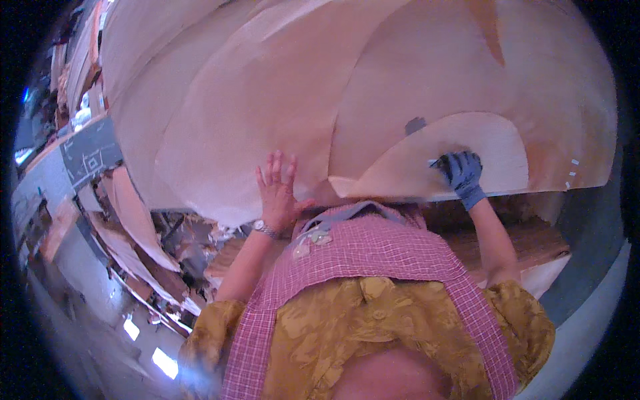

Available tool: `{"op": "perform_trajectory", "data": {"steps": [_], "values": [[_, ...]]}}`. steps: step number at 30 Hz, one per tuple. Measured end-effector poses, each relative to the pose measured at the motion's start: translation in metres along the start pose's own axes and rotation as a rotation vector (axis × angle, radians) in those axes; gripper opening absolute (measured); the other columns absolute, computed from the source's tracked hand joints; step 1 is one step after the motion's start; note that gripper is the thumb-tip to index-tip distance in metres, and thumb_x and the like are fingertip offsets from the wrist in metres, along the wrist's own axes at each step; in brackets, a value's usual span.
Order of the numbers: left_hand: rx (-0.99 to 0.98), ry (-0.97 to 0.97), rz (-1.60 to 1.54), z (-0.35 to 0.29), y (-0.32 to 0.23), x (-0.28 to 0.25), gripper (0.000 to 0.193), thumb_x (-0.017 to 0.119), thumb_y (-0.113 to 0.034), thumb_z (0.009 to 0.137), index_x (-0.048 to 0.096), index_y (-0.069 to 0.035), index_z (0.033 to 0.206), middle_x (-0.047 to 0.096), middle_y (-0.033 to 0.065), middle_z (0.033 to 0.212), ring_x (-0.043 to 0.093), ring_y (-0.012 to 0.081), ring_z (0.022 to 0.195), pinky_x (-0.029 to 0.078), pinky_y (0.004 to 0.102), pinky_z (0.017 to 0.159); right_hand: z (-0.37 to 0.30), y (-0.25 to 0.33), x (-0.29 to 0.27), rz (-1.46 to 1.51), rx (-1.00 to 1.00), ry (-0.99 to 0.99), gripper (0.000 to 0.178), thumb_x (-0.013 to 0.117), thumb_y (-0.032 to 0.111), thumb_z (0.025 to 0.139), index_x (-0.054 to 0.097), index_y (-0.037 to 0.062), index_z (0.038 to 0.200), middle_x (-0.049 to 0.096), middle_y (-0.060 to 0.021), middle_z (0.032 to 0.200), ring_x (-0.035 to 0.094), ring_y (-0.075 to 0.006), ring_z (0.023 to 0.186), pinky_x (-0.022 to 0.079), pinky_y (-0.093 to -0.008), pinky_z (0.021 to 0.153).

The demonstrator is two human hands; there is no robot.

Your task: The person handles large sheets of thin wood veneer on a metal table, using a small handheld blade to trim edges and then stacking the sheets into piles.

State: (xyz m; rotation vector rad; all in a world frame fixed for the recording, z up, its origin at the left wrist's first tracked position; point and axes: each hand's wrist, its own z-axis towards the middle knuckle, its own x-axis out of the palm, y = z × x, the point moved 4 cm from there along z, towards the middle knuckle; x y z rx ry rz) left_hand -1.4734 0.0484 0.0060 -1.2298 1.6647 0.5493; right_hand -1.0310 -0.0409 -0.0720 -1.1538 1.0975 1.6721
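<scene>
Broad, thin tan sheets that look like wood veneer (267, 87) overlap across the work surface. My bare left hand (277, 193), with a watch (263, 229) at its wrist, lies on a sheet near the front edge, fingers spread. My right hand (463, 173) wears a grey-blue glove and is closed over a paler piece with a rounded edge (497, 150). A small dark item with a light tip peeks out at its finger side; its kind is hidden. Just beyond that piece is a dark grey patch (415, 125).
Stacked brown sheets (517, 243) sit below the front edge at right. On the left, long curved offcuts (137, 217) and scraps crowd a grey marked panel (92, 153). An orange-brown wedge (488, 30) shows at the far side. Small white bits (571, 175) dot the right edge.
</scene>
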Motion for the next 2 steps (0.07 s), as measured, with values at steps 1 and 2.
{"op": "perform_trajectory", "data": {"steps": [1, 2], "values": [[-0.018, -0.011, -0.015, -0.015, 0.003, 0.013, 0.111, 0.075, -0.062, 0.064, 0.021, -0.020, 0.152, 0.011, 0.0146, 0.158, 0.007, 0.0372, 0.146, 0.004, 0.0616, 0.114, -0.004, 0.001, 0.007, 0.016, 0.009, 0.025, 0.038, 0.072, 0.037, 0.073, 0.062, 0.0127, 0.099, 0.058, -0.0046, 0.082, 0.055, -0.0284, 0.075, 0.043, -0.0457, 0.066], [-0.043, -0.033, -0.035, -0.025, 0.005, 0.031, 0.113, 0.079, -0.056, 0.062, 0.021, -0.023, 0.152, 0.009, 0.0142, 0.159, 0.004, 0.0384, 0.147, 0.002, 0.0629, 0.113, -0.011, -0.008, 0.014, 0.028, 0.007, 0.046, 0.041, 0.074, 0.039, 0.070, 0.061, 0.0129, 0.099, 0.059, -0.0041, 0.083, 0.056, -0.0286, 0.075, 0.042, -0.0459, 0.066]]}}
